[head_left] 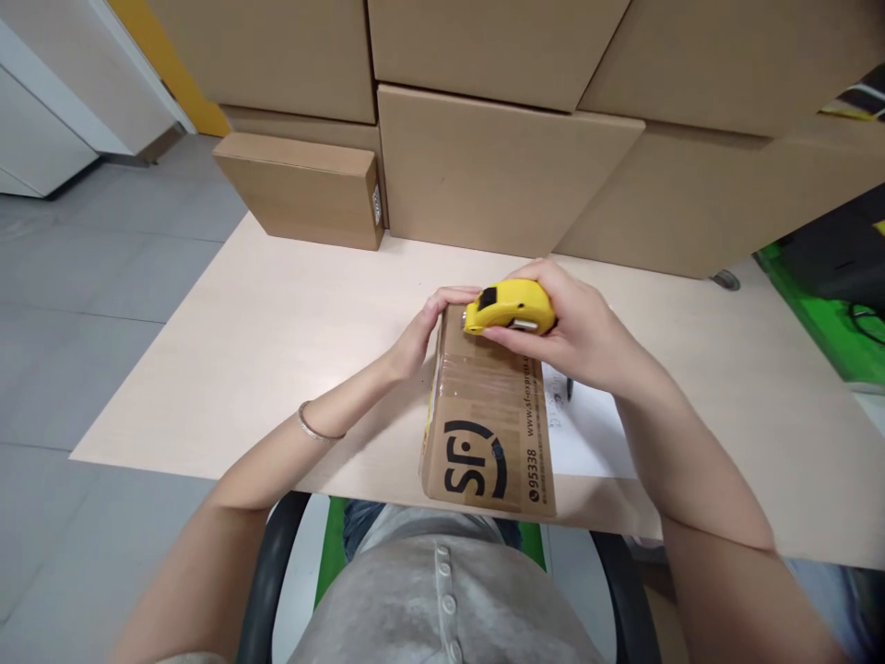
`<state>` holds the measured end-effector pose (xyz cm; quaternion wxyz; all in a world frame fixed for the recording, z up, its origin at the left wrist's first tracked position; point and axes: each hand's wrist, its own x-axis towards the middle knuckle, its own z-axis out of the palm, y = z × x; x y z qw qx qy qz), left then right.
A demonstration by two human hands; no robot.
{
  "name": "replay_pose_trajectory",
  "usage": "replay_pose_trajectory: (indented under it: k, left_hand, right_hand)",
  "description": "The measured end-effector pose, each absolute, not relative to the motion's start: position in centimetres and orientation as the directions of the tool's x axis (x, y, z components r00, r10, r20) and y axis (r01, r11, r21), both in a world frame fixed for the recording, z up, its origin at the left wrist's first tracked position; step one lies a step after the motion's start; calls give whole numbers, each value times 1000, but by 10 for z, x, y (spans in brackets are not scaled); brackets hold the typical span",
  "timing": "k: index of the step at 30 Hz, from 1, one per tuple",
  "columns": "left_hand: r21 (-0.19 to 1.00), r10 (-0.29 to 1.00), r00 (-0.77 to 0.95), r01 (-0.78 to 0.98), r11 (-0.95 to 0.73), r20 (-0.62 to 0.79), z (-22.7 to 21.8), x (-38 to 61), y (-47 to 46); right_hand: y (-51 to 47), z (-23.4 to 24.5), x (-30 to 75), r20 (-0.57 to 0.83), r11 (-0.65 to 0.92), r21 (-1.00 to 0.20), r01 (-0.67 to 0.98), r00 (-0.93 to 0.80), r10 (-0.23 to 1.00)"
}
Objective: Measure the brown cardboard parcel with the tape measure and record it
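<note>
Heads up: your hands (420, 337) are working pretty close together. The right one is wrapped snugly round the yellow tape measure (520, 301), nose over the far left corner of the SF box (470, 397). The left is part open, cupped at that same corner; can't tell if its fingertips pinch anything, since they run behind the tape measure. I'd worry about the nose skidding off that edge if you press at an angle, or nipping your left fingers right beside it. The box lies on the table (705, 387), near end right by the front edge (can't tell if it overhangs), so a hard pull toward you could tip it. And that paper (598, 447) beside it, partly hidden by the box, might drag along if the box slides.
</note>
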<state>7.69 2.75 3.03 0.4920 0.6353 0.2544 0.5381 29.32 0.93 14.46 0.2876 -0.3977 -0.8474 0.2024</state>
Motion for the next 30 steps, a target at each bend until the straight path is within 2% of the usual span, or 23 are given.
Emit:
replay_pose_trajectory:
  k: [2,5,9,14,19,22,30]
  left_hand:
    - [904,883,274,-312,-293,382,24,82,27]
    - [898,898,272,-374,-233,346,20,81,25]
    - [913,876,292,-261,-312,383,25,73,26]
    - [903,823,370,-183,-389,430,37,67,24]
    - [935,846,401,-110,-336,351,45,64,19]
    - [936,844,406,-116,-333,351,44,65,19]
    - [943,867,374,-86,-320,328,40,66,21]
  right_hand:
    - [12,146,281,309,635,-523,569,-567,763]
    - [15,146,269,260,653,-445,613,-609,749]
    - [14,148,270,219,642,-426,637,-617,756]
    - [5,153,306,206,603,-492,628,-590,781]
    - [-10,144,365,197,472,-595,651,-451,871]
    - [-16,136,381,186,414,-631,656,-390,902]
    - [-7,136,368,199,459,-641,615,-444,873]
